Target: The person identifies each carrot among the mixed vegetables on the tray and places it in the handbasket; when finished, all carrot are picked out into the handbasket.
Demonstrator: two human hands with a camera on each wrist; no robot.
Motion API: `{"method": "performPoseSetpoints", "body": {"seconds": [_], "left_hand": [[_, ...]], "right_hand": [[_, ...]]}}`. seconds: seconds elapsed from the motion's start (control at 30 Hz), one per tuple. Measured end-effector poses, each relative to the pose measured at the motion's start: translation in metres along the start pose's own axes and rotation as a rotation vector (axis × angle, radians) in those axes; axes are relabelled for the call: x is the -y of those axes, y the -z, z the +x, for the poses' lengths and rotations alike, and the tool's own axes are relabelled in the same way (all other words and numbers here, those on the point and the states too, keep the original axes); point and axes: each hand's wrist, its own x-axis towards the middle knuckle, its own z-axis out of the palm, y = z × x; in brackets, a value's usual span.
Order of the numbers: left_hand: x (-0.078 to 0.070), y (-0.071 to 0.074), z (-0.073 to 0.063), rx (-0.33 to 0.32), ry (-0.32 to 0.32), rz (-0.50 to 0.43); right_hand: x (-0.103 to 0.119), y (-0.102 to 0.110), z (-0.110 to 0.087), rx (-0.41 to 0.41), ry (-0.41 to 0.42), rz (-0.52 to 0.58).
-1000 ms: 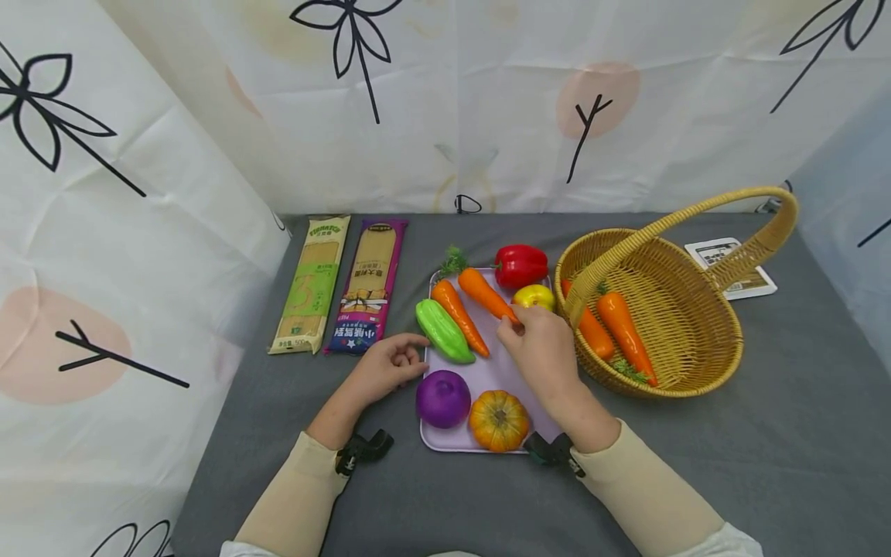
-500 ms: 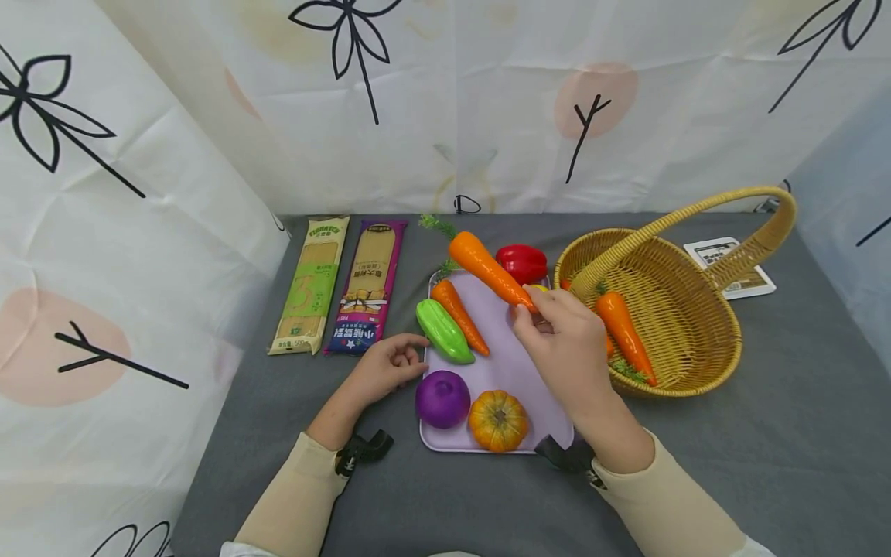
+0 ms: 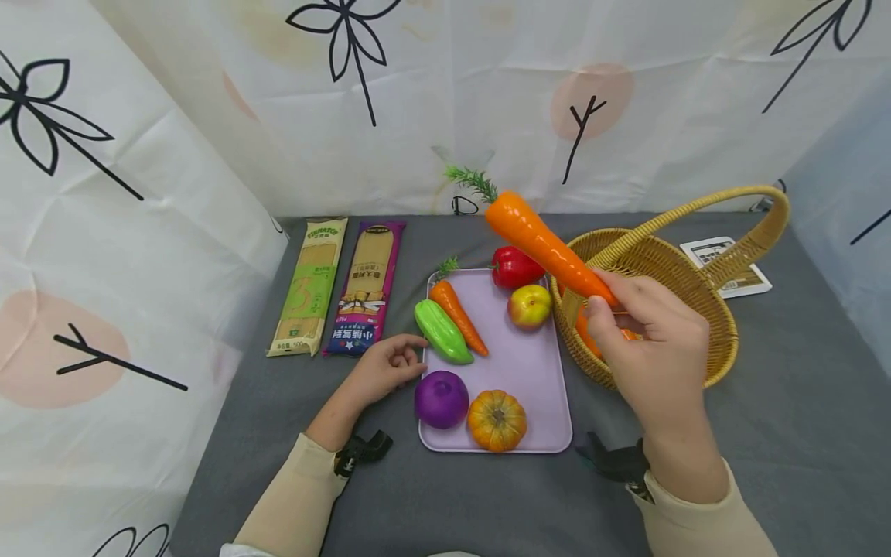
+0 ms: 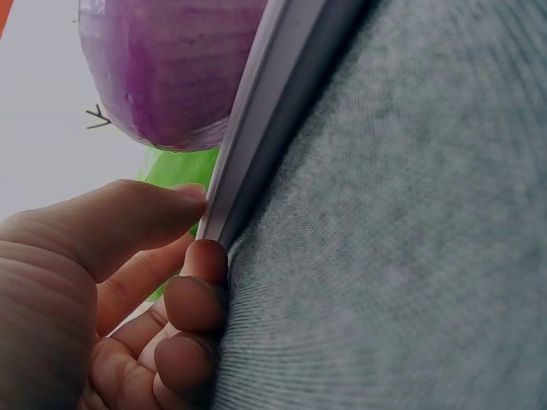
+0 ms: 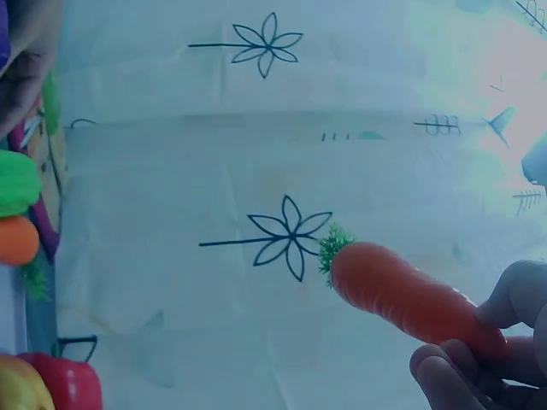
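Right hand [image 3: 657, 348]: pinches the raised carrot [image 3: 546, 244] at its tapered tip, leafy end free. Left hand [image 3: 386, 367]: thumb and curled fingers hold the rim of the lilac tray [image 3: 536, 371]. The carrot is aloft, spanning in view the red pepper [image 3: 517, 268] and the wicker basket [image 3: 724, 348]. Caution: the unsupported thick end could pivot or slip from the tip grip; a low swing could catch the basket's handle [image 3: 696, 209]

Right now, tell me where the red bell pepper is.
In the head view, the red bell pepper is at the far right corner of the lilac tray, just beyond the yellow-and-red fruit and left of the wicker basket.
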Motion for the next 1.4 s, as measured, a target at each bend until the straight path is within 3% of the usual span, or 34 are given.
{"method": "performPoseSetpoints", "body": {"seconds": [0.23,0.5,0.67,0.87,0.97,1.0,1.13,1.3,1.37,1.4], "left_hand": [[0.003,-0.001,0.001,-0.001,0.006,-0.009],[0.001,-0.001,0.002,0.000,-0.010,0.000],[-0.001,0.000,0.003,-0.003,-0.006,0.001],[0.001,0.000,0.001,-0.007,0.015,0.005],[0.001,-0.001,0.000,0.000,0.012,-0.001],[0.001,-0.002,0.000,0.000,0.010,-0.002],[0.001,-0.001,0.000,-0.013,0.003,0.009],[0.002,0.000,0.000,-0.016,0.003,0.018],[0.002,-0.001,0.000,-0.012,0.004,0.015],[0.002,-0.001,0.001,-0.010,0.003,0.014]], "right_hand": [[-0.005,0.027,0.006,-0.052,-0.012,0.112],[-0.009,0.049,0.010,-0.127,-0.129,0.468],[-0.010,0.064,0.005,-0.164,-0.202,0.508],[-0.012,0.097,-0.015,-0.154,-0.254,0.240],[-0.019,0.113,-0.027,-0.156,-0.179,0.235],[-0.022,0.118,-0.032,-0.163,-0.140,0.280],[-0.031,0.130,-0.052,-0.244,-0.090,0.207],[-0.032,0.136,-0.080,-0.361,-0.413,-0.167],[-0.034,0.138,-0.089,-0.375,-0.541,-0.196],[-0.038,0.139,-0.092,-0.398,-0.576,-0.132]]}}
